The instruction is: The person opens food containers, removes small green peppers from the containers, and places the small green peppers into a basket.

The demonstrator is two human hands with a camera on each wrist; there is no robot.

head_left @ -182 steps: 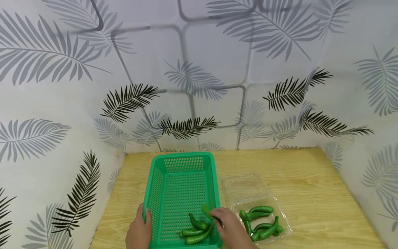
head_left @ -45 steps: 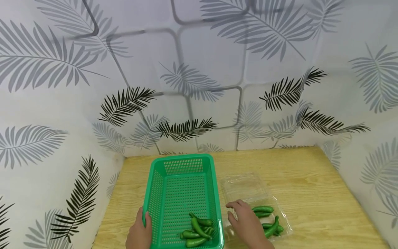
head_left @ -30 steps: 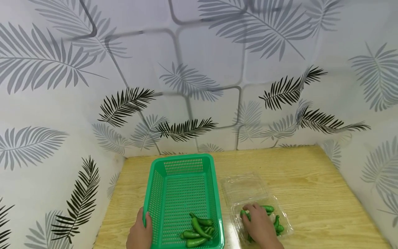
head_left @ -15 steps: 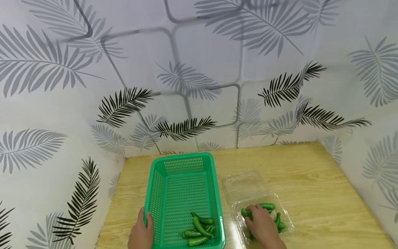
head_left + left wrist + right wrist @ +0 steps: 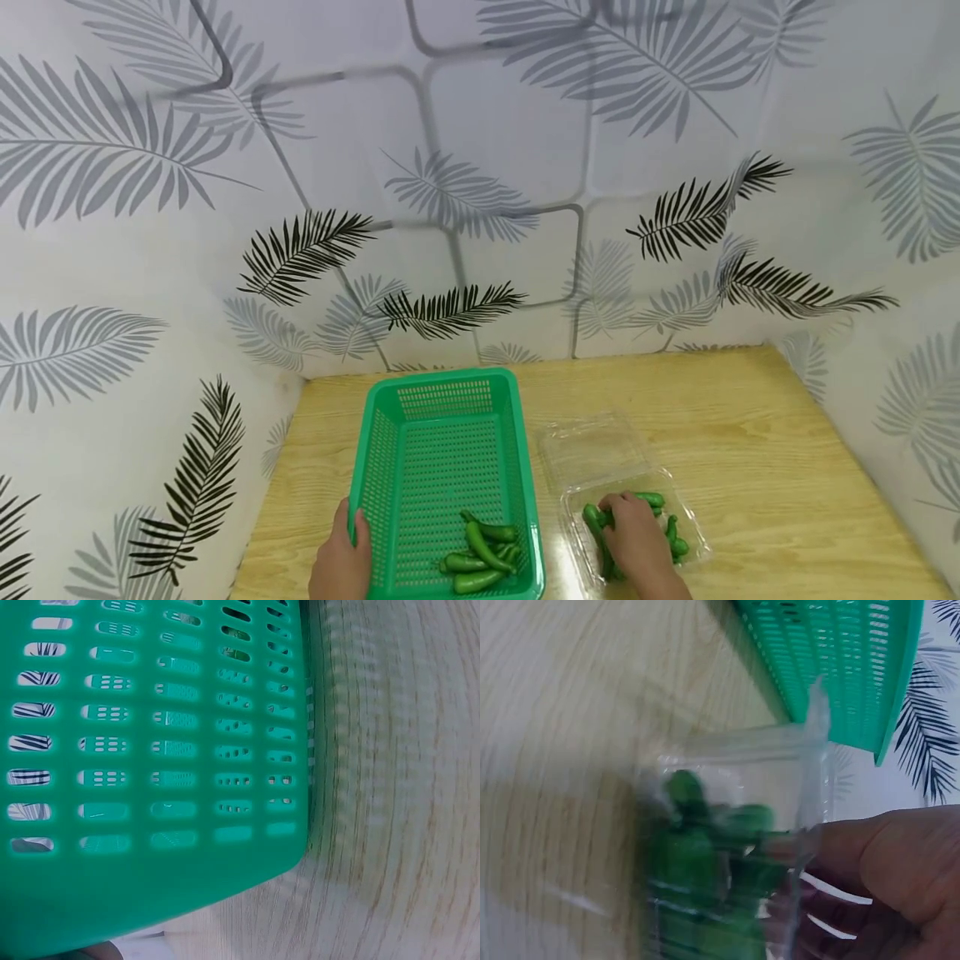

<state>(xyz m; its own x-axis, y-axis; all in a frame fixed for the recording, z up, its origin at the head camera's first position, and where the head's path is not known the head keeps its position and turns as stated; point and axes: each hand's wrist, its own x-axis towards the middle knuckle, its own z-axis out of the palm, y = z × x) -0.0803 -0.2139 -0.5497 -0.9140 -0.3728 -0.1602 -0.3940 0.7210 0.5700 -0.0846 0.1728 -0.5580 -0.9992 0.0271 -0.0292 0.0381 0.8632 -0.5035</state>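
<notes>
My left hand (image 5: 341, 557) grips the left rim of a green plastic basket (image 5: 442, 376), thumb over the inner side. In the left wrist view the slotted basket wall (image 5: 150, 877) fills most of the picture. Several green peppers (image 5: 480, 546) lie piled at the basket's near right corner. My right hand (image 5: 636, 537) reaches into a clear plastic box (image 5: 693, 533), its curled fingers pinching a green pepper (image 5: 606, 518). More peppers (image 5: 674, 537) lie around that hand, partly hidden by it. In the right wrist view, blurred, thumb and fingers dip past the box wall (image 5: 735, 742) among the peppers.
The box's clear lid (image 5: 596, 450) lies folded back behind it, right of the basket. Everything stands on a wood-grain table (image 5: 720, 417). Leaf-patterned sheeting (image 5: 480, 167) rises behind the table and along both sides.
The right hand laid another pepper in the basket, then moved right and down into the clear box. Its fingers have shifted slightly rightward among the peppers. The left hand keeps its grip on the rim.
</notes>
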